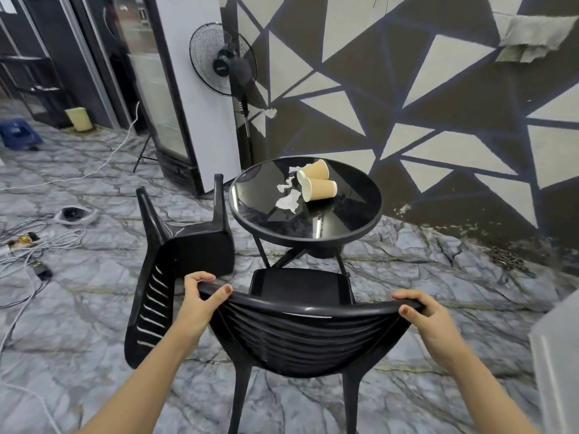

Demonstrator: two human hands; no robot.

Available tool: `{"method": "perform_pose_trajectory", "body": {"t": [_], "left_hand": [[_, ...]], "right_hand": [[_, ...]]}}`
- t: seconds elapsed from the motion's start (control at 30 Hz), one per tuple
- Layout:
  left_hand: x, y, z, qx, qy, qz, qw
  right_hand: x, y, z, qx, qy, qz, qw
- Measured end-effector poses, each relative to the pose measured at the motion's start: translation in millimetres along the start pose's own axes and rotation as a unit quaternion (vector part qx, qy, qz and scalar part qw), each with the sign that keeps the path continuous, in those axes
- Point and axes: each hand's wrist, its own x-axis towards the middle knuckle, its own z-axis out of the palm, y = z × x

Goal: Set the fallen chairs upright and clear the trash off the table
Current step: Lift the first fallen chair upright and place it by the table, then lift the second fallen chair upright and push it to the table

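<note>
A black plastic chair (300, 333) stands upright in front of me, facing the round black glass table (250, 198). My left hand (200, 299) grips the left end of its top backrest rail, and my right hand (429, 317) grips the right end. A second black chair (188, 255) lies tipped on its back to the left, legs pointing up. On the table lie two tan paper cups (316, 181) on their sides, with torn white paper scraps (289, 195) beside them.
A black pedestal fan (224, 61) stands by the painted wall behind the table. White cables (47, 242) and small devices litter the marble floor at left. A white object (557, 355) fills the right edge. A blue crate (18, 133) sits far left.
</note>
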Motion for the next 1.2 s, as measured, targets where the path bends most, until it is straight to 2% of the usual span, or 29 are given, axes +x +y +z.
{"method": "perform_pose_trajectory", "body": {"t": [0.27,0.4,0.47,0.53,0.6,0.77,1.0,1.2], "left_hand": [[-10,2,-20,0.027,-0.014,-0.024,0.999],[-9,13,-29,0.112,-0.025,-0.042,0.993],[-10,25,-34,0.166,-0.055,-0.075,0.982],[-13,40,-39,0.223,-0.115,-0.107,0.962],[-19,60,-39,0.252,-0.16,-0.111,0.948],[-32,126,-38,0.324,-0.153,-0.02,0.933],[-56,228,-66,0.45,-0.087,0.054,0.887],[-95,283,-94,0.471,-0.039,0.08,0.878]], "right_hand": [[-18,-9,12,-0.026,-0.02,0.026,0.999],[-28,-23,13,-0.056,-0.023,0.055,0.997],[-32,-32,12,-0.092,-0.026,0.063,0.993],[-32,-43,11,-0.142,-0.033,0.067,0.987],[-30,-54,9,-0.204,-0.045,0.061,0.976],[-19,-98,23,-0.34,-0.061,0.006,0.938],[-13,-201,75,-0.409,-0.075,-0.13,0.9],[-29,-274,123,-0.413,-0.122,-0.215,0.876]]}}
